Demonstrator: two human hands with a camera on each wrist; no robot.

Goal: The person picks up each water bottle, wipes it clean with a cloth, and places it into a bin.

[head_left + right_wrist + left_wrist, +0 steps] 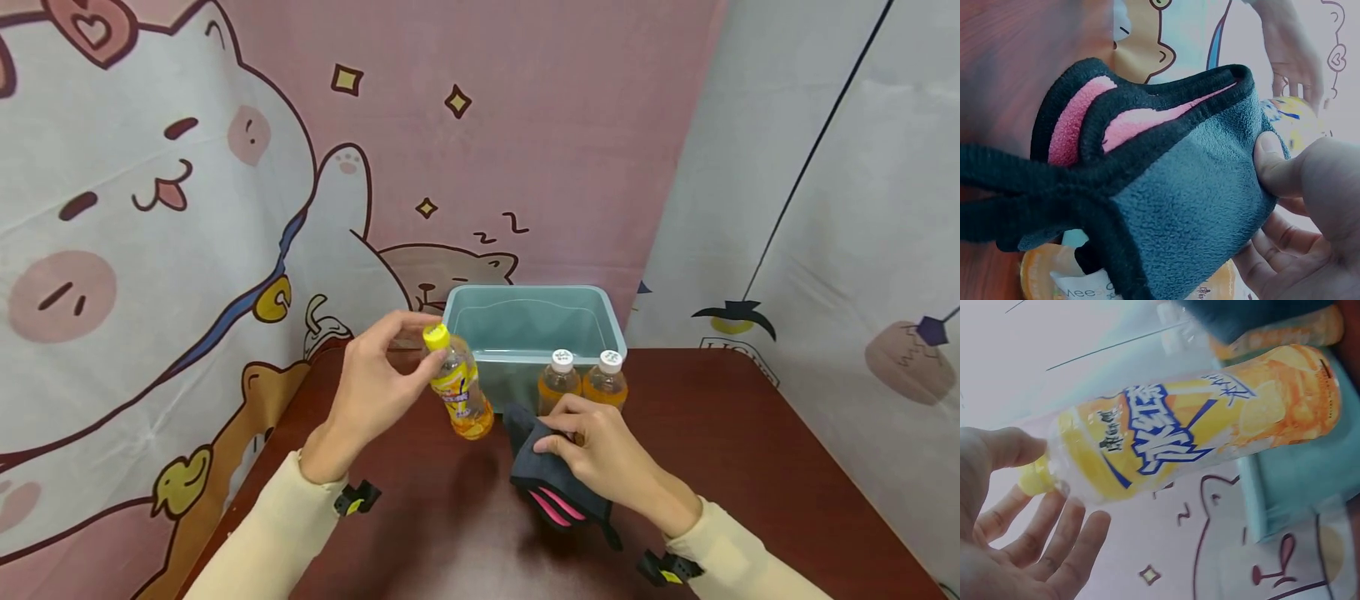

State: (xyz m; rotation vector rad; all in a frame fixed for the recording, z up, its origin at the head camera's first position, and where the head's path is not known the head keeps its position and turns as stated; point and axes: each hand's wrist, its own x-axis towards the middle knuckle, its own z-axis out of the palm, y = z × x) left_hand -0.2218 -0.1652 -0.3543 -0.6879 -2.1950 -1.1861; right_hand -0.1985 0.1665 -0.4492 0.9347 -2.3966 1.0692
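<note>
Over dark red-brown tabletop (pixel 750 433), left hand (pixel 367 392) pinches the small yellow-capped plastic orange-drink bottle (pixel 461 387) near its neck, probably light and slick, while right hand (pixel 607 454) grips a soft grey-and-pink fleece cloth (pixel 551 479).

You see a teal bin (pixel 592 317) at the back of the dark red surface (pixel 750 450), two white-capped bottles (pixel 583 379) just before it, and a pink cartoon cat backdrop (pixel 225 192) behind.
</note>
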